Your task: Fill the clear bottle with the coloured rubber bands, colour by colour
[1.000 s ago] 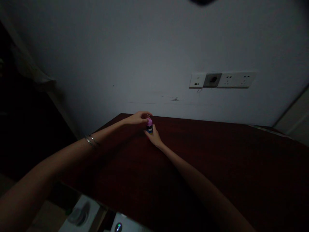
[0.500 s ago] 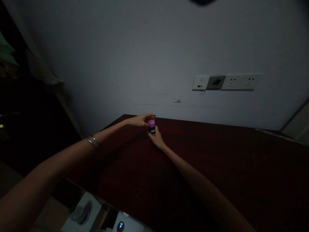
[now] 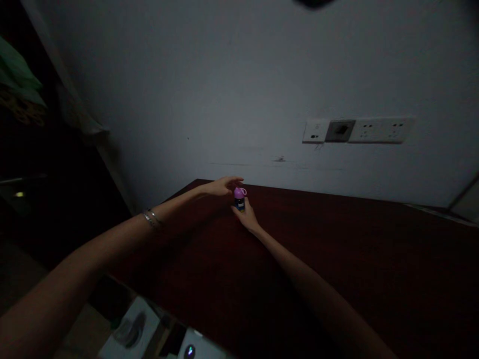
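A small dark bottle (image 3: 240,203) with a pink-purple cap (image 3: 239,193) stands upright on the dark red tabletop (image 3: 209,269). The cap's loop sticks out to the right. Wrapped round the bottle's lower part is my right hand (image 3: 247,217). My left hand (image 3: 223,186) hovers just left of the cap, its fingers apart and curved over toward it; it appears not to touch. Silver bracelets (image 3: 152,217) circle my left wrist.
Behind the table rises a pale wall with a row of sockets (image 3: 357,130) at the right. Below the near edge are a clear container (image 3: 127,333) and a white device (image 3: 200,345) with a small lit display. A dark door with a handle (image 3: 22,178) is at the left.
The cap's loop has turned from the left side to the right. My left fingers have come off the cap. The whole view has shifted slightly.
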Tool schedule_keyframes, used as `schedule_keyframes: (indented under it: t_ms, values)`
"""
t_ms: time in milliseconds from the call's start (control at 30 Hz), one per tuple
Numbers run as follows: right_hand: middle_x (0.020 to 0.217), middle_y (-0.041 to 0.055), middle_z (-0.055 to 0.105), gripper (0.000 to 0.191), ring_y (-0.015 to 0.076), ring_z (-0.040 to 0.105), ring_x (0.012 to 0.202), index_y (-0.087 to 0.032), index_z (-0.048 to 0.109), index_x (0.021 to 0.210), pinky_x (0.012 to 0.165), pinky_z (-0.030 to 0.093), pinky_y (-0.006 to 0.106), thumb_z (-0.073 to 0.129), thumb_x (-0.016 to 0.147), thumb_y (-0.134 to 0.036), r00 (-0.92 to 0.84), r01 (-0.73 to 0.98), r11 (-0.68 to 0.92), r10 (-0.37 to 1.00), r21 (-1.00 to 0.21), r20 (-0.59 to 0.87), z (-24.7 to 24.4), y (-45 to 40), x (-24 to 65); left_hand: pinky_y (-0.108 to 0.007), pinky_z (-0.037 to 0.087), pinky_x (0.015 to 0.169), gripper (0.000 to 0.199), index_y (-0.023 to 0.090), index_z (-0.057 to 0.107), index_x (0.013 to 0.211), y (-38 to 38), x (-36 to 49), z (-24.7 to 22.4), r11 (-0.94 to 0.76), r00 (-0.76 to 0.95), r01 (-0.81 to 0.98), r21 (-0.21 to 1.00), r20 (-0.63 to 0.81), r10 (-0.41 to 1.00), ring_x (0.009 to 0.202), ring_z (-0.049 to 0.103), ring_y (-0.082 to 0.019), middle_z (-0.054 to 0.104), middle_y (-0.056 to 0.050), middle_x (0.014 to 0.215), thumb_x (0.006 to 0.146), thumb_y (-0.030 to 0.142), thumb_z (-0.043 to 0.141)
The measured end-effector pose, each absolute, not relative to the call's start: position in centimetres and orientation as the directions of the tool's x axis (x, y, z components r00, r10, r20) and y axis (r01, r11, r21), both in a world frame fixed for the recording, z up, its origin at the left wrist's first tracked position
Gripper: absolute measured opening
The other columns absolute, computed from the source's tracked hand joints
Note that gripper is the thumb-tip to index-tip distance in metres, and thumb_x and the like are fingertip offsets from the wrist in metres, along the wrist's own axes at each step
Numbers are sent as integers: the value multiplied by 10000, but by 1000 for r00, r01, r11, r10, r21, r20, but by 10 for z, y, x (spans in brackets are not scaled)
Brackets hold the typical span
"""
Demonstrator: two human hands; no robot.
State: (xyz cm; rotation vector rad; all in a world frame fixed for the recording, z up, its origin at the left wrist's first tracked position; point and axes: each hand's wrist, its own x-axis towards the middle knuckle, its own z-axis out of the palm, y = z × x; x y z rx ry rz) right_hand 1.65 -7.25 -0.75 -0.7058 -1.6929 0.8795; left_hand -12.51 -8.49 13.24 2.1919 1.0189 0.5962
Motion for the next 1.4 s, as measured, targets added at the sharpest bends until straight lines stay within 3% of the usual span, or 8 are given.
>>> schedule_keyframes:
  t_ms: [167, 367, 467, 700, 933, 1167, 1400]
  values:
    - [789, 15, 567, 394, 163, 520, 694, -184, 458, 989, 661, 412, 280, 569, 687, -411, -268, 29, 527, 822, -849, 502, -7, -72, 16, -351, 429, 840, 676, 89, 340, 1288, -86, -118, 136, -431, 554, 520, 737, 93, 827, 995, 558, -209, 586, -172, 1108, 644, 83, 545]
    - [732, -4, 539, 344, 153, 493, 657, -188, 467, 913, 626, 396, 264, 584, 674, -407, -271, 13, 510, 830, -860, 488, -7, -72, 16, -278, 445, 707, 582, 79, 453, 1192, -77, -127, 137, -352, 373, 652, 672, 120, 920, 769, 592, -156, 646, -103, 898, 612, 72, 502]
    - [725, -7, 532, 329, 150, 487, 653, -187, 464, 894, 620, 391, 259, 586, 675, -400, -269, -3, 518, 824, -855, 500, -7, -72, 16, -267, 444, 684, 551, 78, 504, 1135, -74, -128, 135, -331, 321, 674, 660, 143, 936, 756, 592, -158, 645, -107, 894, 583, 65, 509]
    - [744, -6, 546, 349, 147, 484, 653, -188, 477, 934, 627, 395, 260, 599, 665, -374, -272, -26, 498, 831, -867, 485, -7, -72, 15, -322, 438, 798, 673, 114, 445, 1226, -81, -114, 136, -351, 494, 507, 787, 68, 867, 968, 569, -209, 606, -156, 1086, 575, 65, 608]
    - [771, -3, 557, 342, 154, 497, 690, -190, 484, 919, 665, 409, 276, 609, 649, -359, -285, -58, 492, 826, -869, 486, -11, -69, 16, -309, 428, 772, 656, 125, 479, 1223, -85, -110, 137, -395, 497, 581, 711, 74, 865, 872, 575, -181, 624, -115, 1028, 589, 131, 646]
    - [868, 9, 577, 349, 167, 528, 760, -198, 477, 950, 731, 417, 299, 592, 629, -268, -325, -133, 445, 825, -886, 463, -16, -64, 15, -256, 409, 696, 344, 115, 646, 939, -84, -107, 138, -409, 488, 687, 601, 36, 872, 753, 563, -147, 657, -61, 839, 636, 276, 644]
    - [815, -7, 569, 290, 164, 523, 736, -203, 458, 888, 721, 415, 299, 578, 629, -254, -333, -124, 431, 831, -894, 447, -11, -69, 17, -259, 407, 734, 437, 123, 615, 993, -81, -114, 143, -443, 572, 663, 604, -27, 820, 787, 562, -143, 647, -59, 910, 574, 225, 689]
